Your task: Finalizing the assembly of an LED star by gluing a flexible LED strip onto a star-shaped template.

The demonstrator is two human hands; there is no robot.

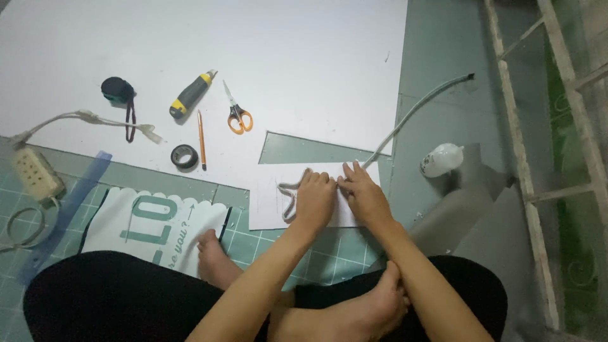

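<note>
My left hand (313,199) and my right hand (363,193) lie side by side on a small white sheet (269,206) on the floor. Both press down on a pale flexible strip (288,196) that is bent into a star-like outline on the sheet. From my right fingers the strip (415,111) runs up and to the right, ending at a dark tip. The fingers are flat and close together. My bare feet and crossed legs fill the bottom of the view.
A large white board (304,57) carries orange-handled scissors (238,115), a grey-yellow utility knife (190,95), a pencil (201,139), a tape roll (184,156) and a tape measure (118,90). A power strip (37,172), blue ruler (69,202), white glue bottle (441,159) and wooden ladder (532,171) lie around.
</note>
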